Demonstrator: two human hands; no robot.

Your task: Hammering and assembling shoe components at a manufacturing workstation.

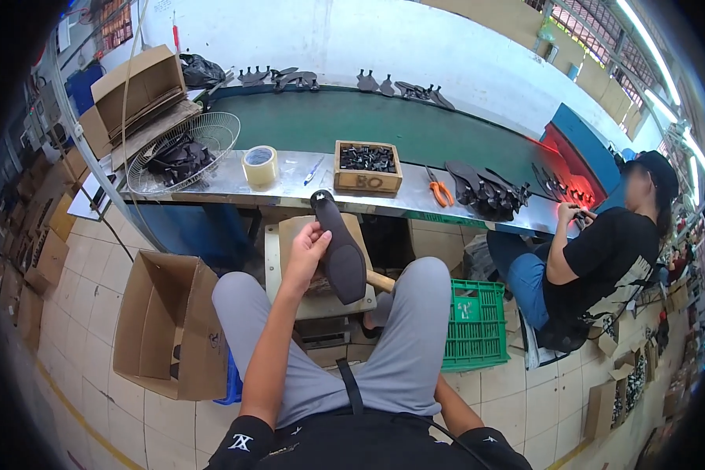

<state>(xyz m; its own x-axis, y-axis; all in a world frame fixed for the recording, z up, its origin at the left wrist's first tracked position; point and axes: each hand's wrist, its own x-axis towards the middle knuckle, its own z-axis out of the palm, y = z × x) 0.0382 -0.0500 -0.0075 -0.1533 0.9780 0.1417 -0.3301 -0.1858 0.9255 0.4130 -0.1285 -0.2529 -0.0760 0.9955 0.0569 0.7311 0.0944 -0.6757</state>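
Note:
My left hand (pixel 307 252) is closed on a dark shoe sole (pixel 344 262), thumb on its face, holding it above a low work stand (pixel 274 254) between my knees. A small black heel piece (pixel 319 197) with a shiny spot shows at the sole's far end. From behind the sole a wooden handle (pixel 381 280) sticks out toward my right knee; what it belongs to is hidden. Only my right forearm shows, at the lower edge beside my right thigh. The right hand itself is hidden.
Along the metal bench ledge stand a wire basket (pixel 182 153), tape roll (pixel 260 168), pen (pixel 314 170), wooden box of small black parts (pixel 367 182), orange pliers (pixel 439 188) and piled soles (pixel 486 190). A cardboard box (pixel 168 325) and green crate (pixel 475 325) flank me. A co-worker sits right.

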